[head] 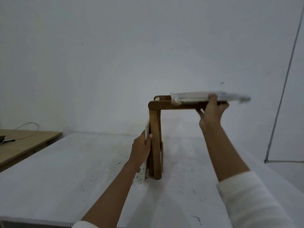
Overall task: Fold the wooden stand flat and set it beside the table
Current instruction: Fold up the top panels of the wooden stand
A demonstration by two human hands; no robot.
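A brown wooden stand (155, 139) rests on its lower end on the white table (65, 170), its legs upright and pressed close together. From the hinge at the top, a second section (181, 105) juts out level to the right, with a plastic-wrapped pale panel on it, blurred at its far end. My left hand (141, 148) grips the upright part at mid height, fingers around a pale board on its left side. My right hand (212, 111) is raised and grips the level section from below near its right end.
A lower brown wooden desk (24, 143) with a cable and a dark object stands at the left, past the table's edge. A plain white wall lies behind. At the right a metal door frame (279, 102) meets the floor.
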